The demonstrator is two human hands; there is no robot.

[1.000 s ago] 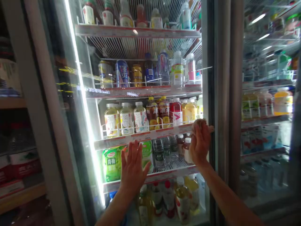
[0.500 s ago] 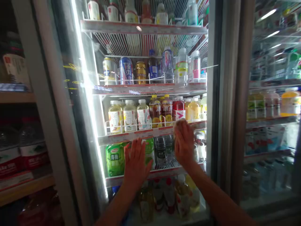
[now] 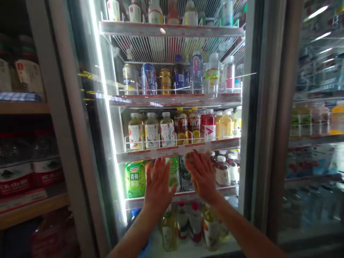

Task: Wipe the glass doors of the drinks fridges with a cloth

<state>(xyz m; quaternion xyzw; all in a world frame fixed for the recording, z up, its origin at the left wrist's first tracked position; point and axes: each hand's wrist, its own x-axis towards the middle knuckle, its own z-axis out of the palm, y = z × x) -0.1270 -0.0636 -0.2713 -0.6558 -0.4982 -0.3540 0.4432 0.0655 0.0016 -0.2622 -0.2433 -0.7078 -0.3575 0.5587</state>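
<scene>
My left hand [image 3: 158, 184] lies flat, fingers spread, against the glass door [image 3: 150, 229] of a lit drinks cooler. To its right, my right hand [image 3: 203, 177] presses a small brownish cloth [image 3: 190, 157] to the same glass. Most of the cloth is hidden under the fingers. Through the glass, behind my left hand, are green pouches [image 3: 135, 180] on a shelf. Dark-capped and white-capped bottles [image 3: 222, 172] stand behind the glass to the right of my right hand.
Wire shelves [image 3: 172, 100] inside the cooler hold cans and bottles in rows. A metal door frame [image 3: 274, 143] runs up the right side, with another stocked cooler beyond it. At the left, a wooden shelf [image 3: 29, 211] carries packs of bottles.
My right hand has moved left and slightly down across the glass with the cloth, closer to my left hand. My left hand stays on the glass. The view has shifted slightly left.
</scene>
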